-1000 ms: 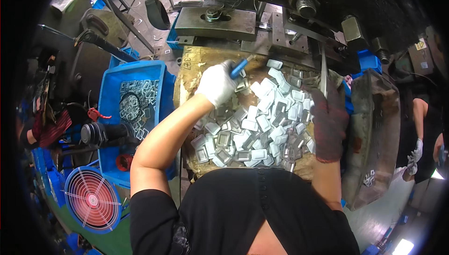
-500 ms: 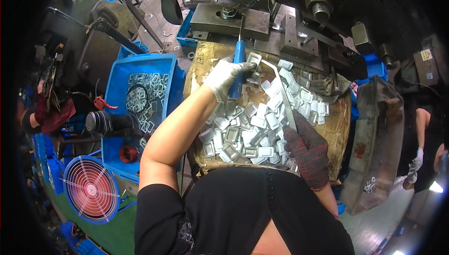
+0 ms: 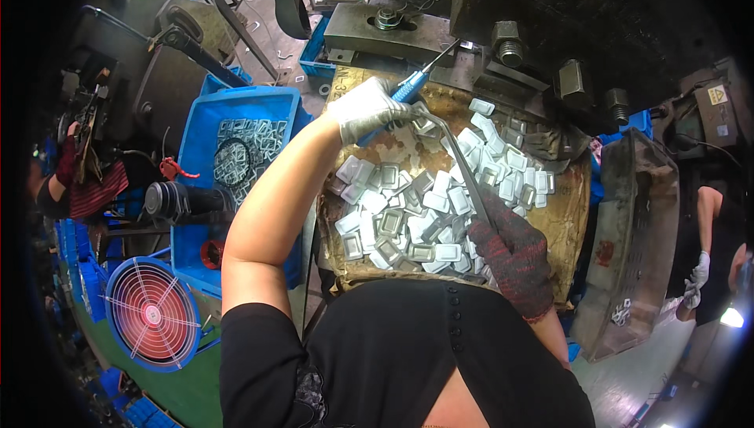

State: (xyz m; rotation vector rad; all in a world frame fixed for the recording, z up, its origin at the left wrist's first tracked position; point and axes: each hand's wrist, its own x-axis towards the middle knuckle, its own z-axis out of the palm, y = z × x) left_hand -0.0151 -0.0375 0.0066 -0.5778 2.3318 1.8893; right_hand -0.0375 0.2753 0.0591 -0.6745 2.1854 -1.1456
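My left hand, in a whitish glove, is closed around a blue-handled screwdriver-like tool. Its thin metal shaft slants up and right toward the machine. Beside those fingertips is a small rectangular metal part, partly hidden. In a dark red-and-black knit glove, my right hand grips long bent-tip tweezers. The tweezers' tips reach that part at my left fingers; whether they pinch it I cannot tell. Below and between my hands lies a heap of shallow, silvery rectangular metal parts.
The parts lie on a worn brown board. Beyond it stands a machine with a bolted steel block and large overhead bolts. At left are a blue bin of metal pieces and a fan; at right, a grey trough.
The tool in my left hand has tilted from upright toward the right. My right hand and tweezers have shifted slightly down and left. The machine's upper block and bolts have come lower.
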